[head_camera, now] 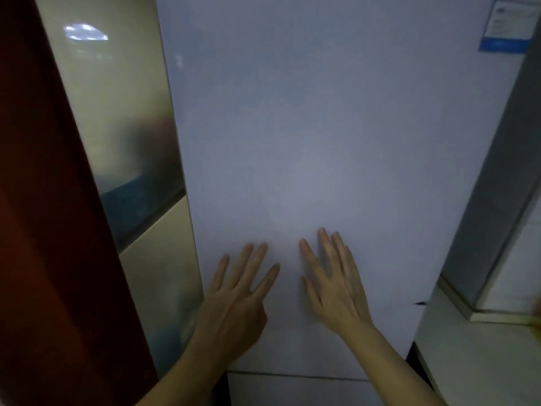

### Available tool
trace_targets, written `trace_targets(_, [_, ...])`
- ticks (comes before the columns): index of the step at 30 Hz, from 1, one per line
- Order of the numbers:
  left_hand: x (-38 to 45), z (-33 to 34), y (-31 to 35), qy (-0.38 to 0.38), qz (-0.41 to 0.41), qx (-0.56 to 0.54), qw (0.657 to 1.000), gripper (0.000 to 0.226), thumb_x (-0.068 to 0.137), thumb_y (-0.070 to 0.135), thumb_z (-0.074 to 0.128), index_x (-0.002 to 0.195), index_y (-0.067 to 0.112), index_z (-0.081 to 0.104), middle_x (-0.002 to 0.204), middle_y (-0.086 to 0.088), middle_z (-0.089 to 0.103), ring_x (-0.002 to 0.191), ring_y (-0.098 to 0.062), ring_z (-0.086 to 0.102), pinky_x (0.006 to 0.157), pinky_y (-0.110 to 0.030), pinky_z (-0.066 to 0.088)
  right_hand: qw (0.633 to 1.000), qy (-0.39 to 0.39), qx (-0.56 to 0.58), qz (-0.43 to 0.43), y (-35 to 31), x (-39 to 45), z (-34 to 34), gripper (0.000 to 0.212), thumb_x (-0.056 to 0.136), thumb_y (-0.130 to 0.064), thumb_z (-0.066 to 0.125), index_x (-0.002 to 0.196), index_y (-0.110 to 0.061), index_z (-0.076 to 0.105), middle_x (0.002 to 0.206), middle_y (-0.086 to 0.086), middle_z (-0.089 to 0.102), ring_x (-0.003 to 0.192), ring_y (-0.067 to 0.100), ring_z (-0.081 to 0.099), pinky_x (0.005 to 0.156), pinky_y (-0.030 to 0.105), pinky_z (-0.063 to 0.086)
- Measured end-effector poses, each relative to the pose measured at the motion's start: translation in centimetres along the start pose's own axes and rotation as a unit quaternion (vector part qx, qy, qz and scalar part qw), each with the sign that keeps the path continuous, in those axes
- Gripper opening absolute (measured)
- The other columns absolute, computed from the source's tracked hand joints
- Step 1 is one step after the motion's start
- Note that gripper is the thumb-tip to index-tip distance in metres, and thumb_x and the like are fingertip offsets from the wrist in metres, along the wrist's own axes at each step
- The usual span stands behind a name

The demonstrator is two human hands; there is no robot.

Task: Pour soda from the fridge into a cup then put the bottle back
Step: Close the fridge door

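Observation:
The white fridge door (322,127) fills the middle of the view and is closed. My left hand (237,297) is raised in front of its lower part with straight, spread fingers. My right hand (333,285) is beside it, fingers straight and together, flat against or just off the door; contact cannot be told. Both hands hold nothing. A seam (295,375) below my wrists marks where a lower door begins. No soda bottle or cup is in view.
A glossy cream and grey panel (123,136) stands left of the fridge, with a dark red surface (44,215) beyond it. A white counter (480,361) and grey tiled wall (497,186) lie at right. A blue and white label (510,23) sits at the door's top right.

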State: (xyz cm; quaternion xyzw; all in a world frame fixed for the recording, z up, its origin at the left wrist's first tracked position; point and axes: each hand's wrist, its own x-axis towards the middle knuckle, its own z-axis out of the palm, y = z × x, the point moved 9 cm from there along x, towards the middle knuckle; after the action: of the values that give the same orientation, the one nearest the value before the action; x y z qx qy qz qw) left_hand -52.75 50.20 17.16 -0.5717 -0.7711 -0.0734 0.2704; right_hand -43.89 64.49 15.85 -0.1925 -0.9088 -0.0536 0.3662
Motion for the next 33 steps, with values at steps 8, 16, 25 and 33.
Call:
trace_targets(8, [5.6,5.2,-4.1,-0.005,-0.058,-0.012,0.998,0.102,0.065,0.030,0.080,0.154,0.018,0.031,0.163,-0.014,0.021,0.147,-0.034,0.027,0.110,-0.058,0.035,0.999,-0.020,-0.048,-0.013,2.3,4.3,4.3,0.070,0.097,-0.032,0.051,0.157,-0.019,0.016,0.165,0.009,0.006,0.151,0.030,0.006,0.118,0.053,0.023])
trace_targets(16, [6.5,8.0,-4.2,-0.011,-0.099,-0.036,0.994,0.116,0.064,0.040,0.081,0.158,0.024,0.015,0.166,-0.010,0.009,0.150,-0.033,0.017,0.112,-0.056,0.029,0.995,-0.058,-0.079,-0.008,2.9,4.7,5.9,0.081,0.094,-0.040,0.053,0.157,-0.017,0.007,0.165,0.009,-0.001,0.151,0.031,-0.001,0.121,0.052,0.017])
trace_targets(25, [4.0,5.0,-2.5,-0.010,-0.121,-0.100,0.988,0.102,0.080,0.040,0.071,0.157,0.031,0.006,0.165,-0.007,0.013,0.150,-0.032,0.017,0.115,-0.057,0.026,0.991,-0.124,-0.042,0.023,2.3,2.5,3.5,0.090,0.090,-0.030,0.059,0.157,-0.030,-0.001,0.165,0.004,-0.005,0.152,0.026,-0.003,0.121,0.052,0.009])
trace_targets(33, [-2.0,6.2,4.9,-0.025,-0.077,-0.188,0.979,0.074,0.087,0.044,0.054,0.154,0.029,0.027,0.157,-0.003,0.038,0.144,-0.029,0.037,0.113,-0.054,0.035,0.974,-0.171,0.028,0.150,3.7,-10.0,1.7,0.067,0.094,-0.045,0.041,0.155,-0.034,0.017,0.164,0.001,0.014,0.150,0.023,0.014,0.121,0.043,0.004])
